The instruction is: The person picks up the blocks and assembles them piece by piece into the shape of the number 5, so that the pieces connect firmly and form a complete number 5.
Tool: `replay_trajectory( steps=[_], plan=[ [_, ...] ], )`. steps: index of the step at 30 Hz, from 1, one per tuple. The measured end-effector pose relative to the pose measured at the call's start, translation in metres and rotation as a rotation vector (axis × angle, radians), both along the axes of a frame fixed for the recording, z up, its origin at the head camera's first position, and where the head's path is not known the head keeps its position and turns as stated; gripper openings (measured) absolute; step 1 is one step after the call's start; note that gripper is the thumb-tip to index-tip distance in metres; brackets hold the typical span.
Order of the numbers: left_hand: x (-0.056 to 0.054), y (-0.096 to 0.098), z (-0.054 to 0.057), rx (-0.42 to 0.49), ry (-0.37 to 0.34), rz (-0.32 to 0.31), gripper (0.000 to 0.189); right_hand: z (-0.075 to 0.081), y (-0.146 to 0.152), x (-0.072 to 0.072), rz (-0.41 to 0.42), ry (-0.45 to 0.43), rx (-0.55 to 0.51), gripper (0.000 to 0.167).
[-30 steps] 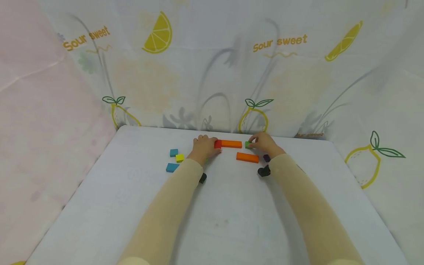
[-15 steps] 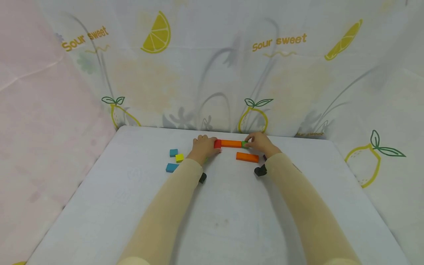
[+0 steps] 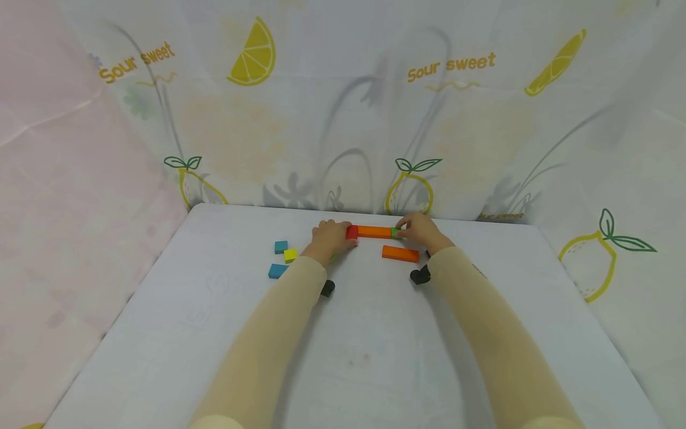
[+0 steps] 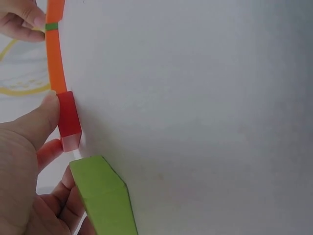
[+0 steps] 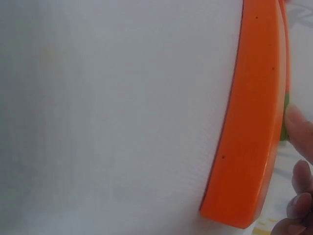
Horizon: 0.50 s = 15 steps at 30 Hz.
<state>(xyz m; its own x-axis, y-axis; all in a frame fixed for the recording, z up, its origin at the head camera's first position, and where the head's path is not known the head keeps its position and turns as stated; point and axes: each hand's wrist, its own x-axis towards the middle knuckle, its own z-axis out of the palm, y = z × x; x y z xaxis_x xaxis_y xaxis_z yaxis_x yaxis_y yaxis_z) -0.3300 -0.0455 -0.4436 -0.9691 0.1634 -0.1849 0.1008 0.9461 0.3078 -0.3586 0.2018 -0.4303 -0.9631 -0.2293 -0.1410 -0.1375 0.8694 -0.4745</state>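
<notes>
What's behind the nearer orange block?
The green block, pinched by the right hand, and the other orange block. The hand covers part of the green block; that part can't be seen.

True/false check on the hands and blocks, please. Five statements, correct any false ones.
1. The left hand holds the red block. True.
2. The right hand holds nothing. False: it pinches the small green block.
3. An orange block lies between the red and green ones. True.
4. The second orange block touches the first. False: it lies apart, closer to the person.
5. The yellow block is nearer the left hand than the right. True.
</notes>
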Motion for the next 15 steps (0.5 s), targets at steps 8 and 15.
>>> replay_trajectory(
  steps=[8, 15],
  plan=[
    [0.0005, -0.001, 0.0024, 0.003, -0.017, 0.001, 0.065, -0.0017, -0.0003, -0.001, -0.01, -0.011, -0.01, 0.031],
    [0.0055, 0.0006, 0.0077, 0.003, -0.019, 0.016, 0.065, -0.0011, 0.0013, 0.0, -0.004, 0.003, -0.025, 0.032]
  ],
)
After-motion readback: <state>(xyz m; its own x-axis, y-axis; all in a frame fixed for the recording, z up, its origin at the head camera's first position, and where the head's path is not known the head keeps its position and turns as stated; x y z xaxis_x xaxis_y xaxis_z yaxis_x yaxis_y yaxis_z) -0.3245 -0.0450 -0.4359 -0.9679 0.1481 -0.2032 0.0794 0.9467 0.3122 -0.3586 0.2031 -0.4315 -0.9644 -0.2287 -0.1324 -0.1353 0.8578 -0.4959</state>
